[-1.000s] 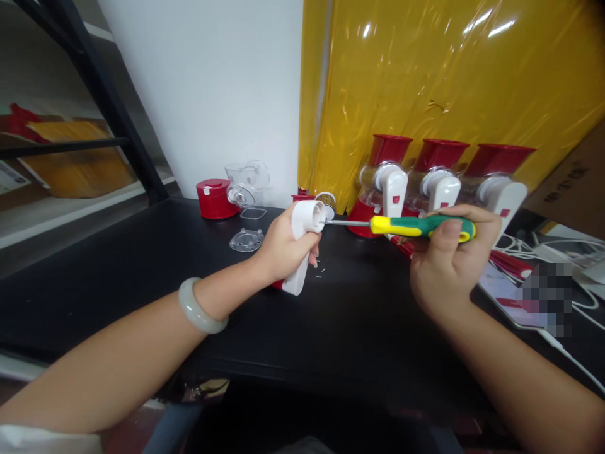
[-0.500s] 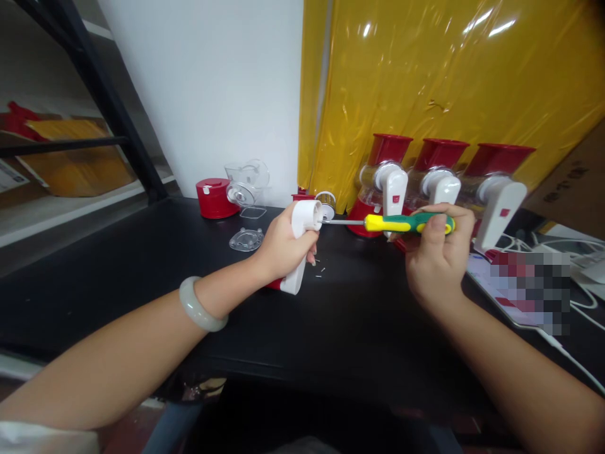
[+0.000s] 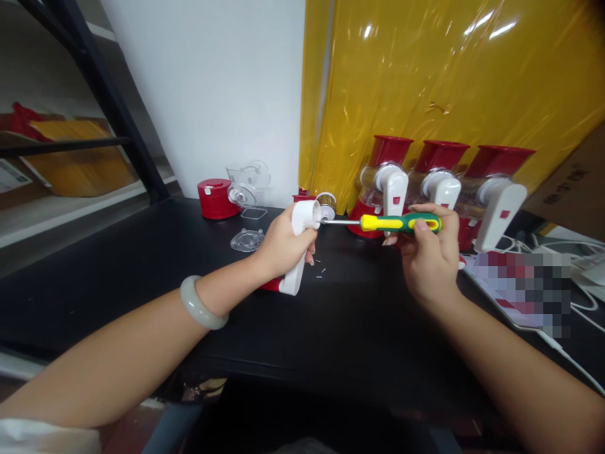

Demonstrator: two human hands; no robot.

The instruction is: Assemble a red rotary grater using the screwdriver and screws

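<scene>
My left hand point(image 3: 282, 243) is closed round a white crank handle point(image 3: 297, 277) with a red grip at its lower end. The round hub of the handle faces right. In my right hand point(image 3: 430, 252) is a green and yellow screwdriver point(image 3: 385, 222), held level. Its shaft points left and the tip is at the hub opening; whether it sits on a screw cannot be made out. Several small screws point(image 3: 320, 274) lie on the black table point(image 3: 331, 340) just right of the handle.
Behind my right hand stand three red and white rotary graters point(image 3: 442, 164). A red base point(image 3: 218, 198), a clear housing point(image 3: 248, 186), a clear plate point(image 3: 246, 239) and a drum grater point(image 3: 326, 205) are at the back. On the right lie a tablet point(image 3: 501, 296) and white cables point(image 3: 586, 302).
My right hand and the screwdriver have shifted slightly left, and the fingers have turned on its handle. The tip stays at the hub. My left hand holds nearly still.
</scene>
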